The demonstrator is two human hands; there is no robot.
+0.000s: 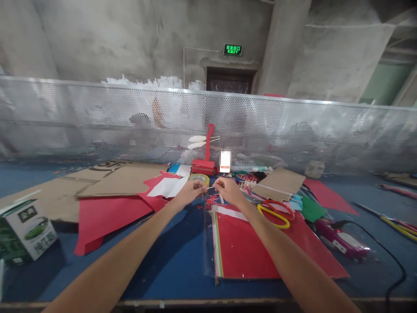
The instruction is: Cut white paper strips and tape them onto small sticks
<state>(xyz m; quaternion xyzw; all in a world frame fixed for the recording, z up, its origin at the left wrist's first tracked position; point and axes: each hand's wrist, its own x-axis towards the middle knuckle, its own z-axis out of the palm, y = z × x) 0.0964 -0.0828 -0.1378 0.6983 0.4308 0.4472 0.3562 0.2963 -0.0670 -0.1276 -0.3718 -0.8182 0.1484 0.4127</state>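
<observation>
- Here's the blue table, running right across the view!
- Over on the left, a green-and-white carton stands upright, just beside flat cardboard and red paper.
- Centre right, it's a stack of coloured paper, red on top.
- And further right, a purple device, black cable curving towards the near edge!

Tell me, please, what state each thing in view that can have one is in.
Exit sign: lit
Phone: upright, screen lit
Carton: upright
Scissors: lying down, blade opening unclear
Red hammer shape: handle pointing up
Sheet stack: lying flat
Purple device: lying down, power unclear
Left hand: pinching a thin white piece
Right hand: pinching its other end
</observation>
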